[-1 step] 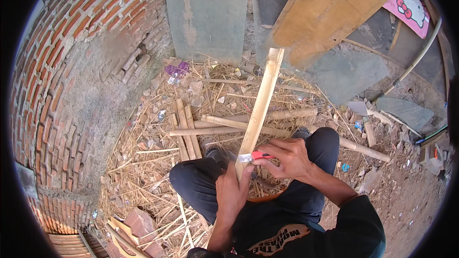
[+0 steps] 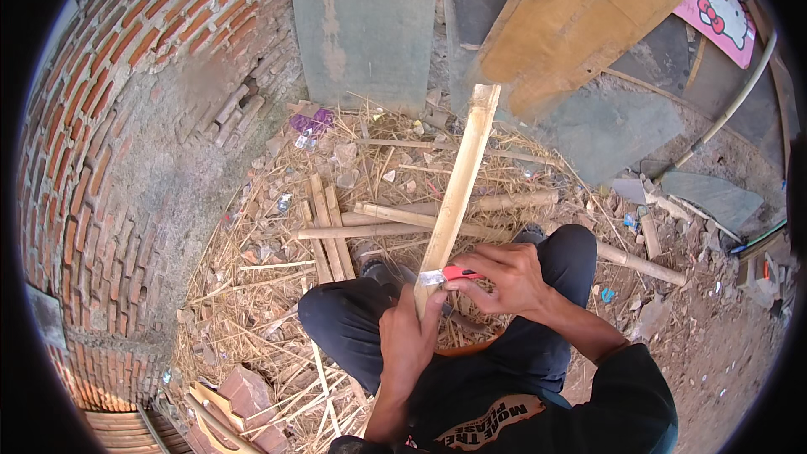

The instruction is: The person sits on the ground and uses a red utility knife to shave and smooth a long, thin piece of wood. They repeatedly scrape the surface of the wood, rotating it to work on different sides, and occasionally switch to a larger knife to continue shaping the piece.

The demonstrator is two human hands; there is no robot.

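Between the knees (image 2: 572,248), a bamboo strip (image 2: 457,193) is gripped by the left hand (image 2: 406,338), fingers closed; a red-handled knife (image 2: 461,272), pinched in the right hand (image 2: 511,279), is laid across it.

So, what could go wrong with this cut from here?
The red-handled blade sits across the bamboo strip close to the left hand; a slip could nick that thumb. The strip's long far end reaches well past both hands, so it might twist under pressure. The right hand works between bent knees; a stray stroke might catch a leg.
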